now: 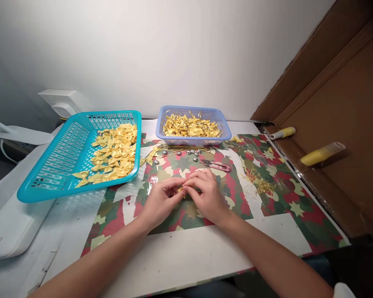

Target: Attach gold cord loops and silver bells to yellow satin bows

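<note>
My left hand [162, 199] and my right hand [208, 194] meet over the patterned mat, fingertips together. Between them is a small yellow ribbon bow [179, 189], mostly hidden by the fingers. Both hands are closed in a pinch on it. Just beyond my right hand lie pink-handled thread snips [215, 165]. Several small silver bells [195, 159] are scattered past my fingers. Behind these, a bundle of thin gold ties [186, 147] stretches across the mat, with a few loose yellow bows [149, 156] at its left end.
A tilted turquoise basket [54, 159] holds many yellow bows at left, near a white box [17, 225]. At the back stands a lavender basket [193, 141] of bows with gold ties. Thread scraps [262, 182] lie right, beside a cardboard wall [338, 111] with two yellow tubes [323, 153].
</note>
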Tool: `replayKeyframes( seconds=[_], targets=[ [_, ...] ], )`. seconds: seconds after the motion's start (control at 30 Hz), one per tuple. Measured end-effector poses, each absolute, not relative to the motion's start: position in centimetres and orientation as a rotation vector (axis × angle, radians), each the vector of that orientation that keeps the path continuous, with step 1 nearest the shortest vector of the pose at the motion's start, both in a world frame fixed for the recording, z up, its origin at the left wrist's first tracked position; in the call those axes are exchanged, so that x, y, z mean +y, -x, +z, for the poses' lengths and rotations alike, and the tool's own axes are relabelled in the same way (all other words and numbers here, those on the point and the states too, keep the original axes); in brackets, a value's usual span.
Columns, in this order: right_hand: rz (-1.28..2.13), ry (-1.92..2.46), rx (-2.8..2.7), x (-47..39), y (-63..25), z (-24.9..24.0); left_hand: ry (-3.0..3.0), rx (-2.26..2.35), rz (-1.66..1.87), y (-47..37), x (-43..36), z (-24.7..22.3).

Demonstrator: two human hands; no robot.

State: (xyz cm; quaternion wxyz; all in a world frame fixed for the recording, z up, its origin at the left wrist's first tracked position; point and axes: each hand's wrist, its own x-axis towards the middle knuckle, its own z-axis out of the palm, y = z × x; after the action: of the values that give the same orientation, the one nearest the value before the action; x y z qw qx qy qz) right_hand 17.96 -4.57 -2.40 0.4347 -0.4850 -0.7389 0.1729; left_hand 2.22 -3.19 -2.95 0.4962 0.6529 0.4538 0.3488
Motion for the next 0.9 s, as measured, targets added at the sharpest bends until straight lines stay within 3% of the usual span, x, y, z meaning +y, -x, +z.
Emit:
replayKeyframes(
  seconds=[0.37,0.5,0.7,0.9],
  targets=[
    [0.357,0.962,-1.513,-4.4,-22.0,1.3,-1.884,1.302,0.694,-1.5,-2.6,-2.7],
    [0.528,0.951,-1.512,-4.2,-21.5,0.7,-2.1,1.329,0.754,-1.1,-2.3,-2.4],
    [1.067,1.031,-1.371,-4.6,-20.4,0.2,-2.393,1.602,0.854,0.0,-0.4,-3.6],
    [1.175,1.2,-1.366,-4.7,-19.3,-1.2,-2.315,1.552,0.913,0.7,0.6,-4.0]
  ],
)
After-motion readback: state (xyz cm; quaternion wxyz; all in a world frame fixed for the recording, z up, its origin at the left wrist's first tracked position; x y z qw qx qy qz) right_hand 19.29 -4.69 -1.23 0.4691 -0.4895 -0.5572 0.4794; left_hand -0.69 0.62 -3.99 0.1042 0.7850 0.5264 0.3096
